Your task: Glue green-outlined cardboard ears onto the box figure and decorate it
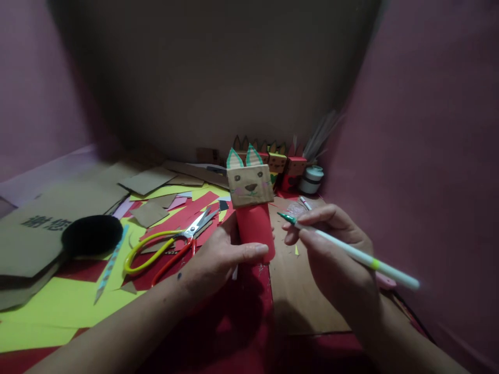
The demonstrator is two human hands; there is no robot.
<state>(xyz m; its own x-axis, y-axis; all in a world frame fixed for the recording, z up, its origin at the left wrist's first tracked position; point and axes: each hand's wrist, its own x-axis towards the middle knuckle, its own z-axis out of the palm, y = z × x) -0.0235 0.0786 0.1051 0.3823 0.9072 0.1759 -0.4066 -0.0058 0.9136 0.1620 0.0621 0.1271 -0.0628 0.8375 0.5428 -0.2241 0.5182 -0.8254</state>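
My left hand [226, 250] is wrapped round the red paper body of a cardboard animal figure [252, 189], holding it upright. The figure has a boxy cardboard head with a drawn face, and its two pointed ears are edged in green. A green-tipped marker pen [351, 252] lies between the thumb and fingers of my right hand [339, 249]. The pen's tip points left towards the figure and is apart from it. Beneath my right hand lies a brown cardboard sheet [300, 306].
Scissors [179, 241] with yellow and red handles lie among coloured paper scraps, beside a striped pencil [111, 267] and a black round object [92, 236]. Cardboard pieces [58, 208] cover the left. Similar figures [295, 169] and a jar [312, 179] stand at the back wall.
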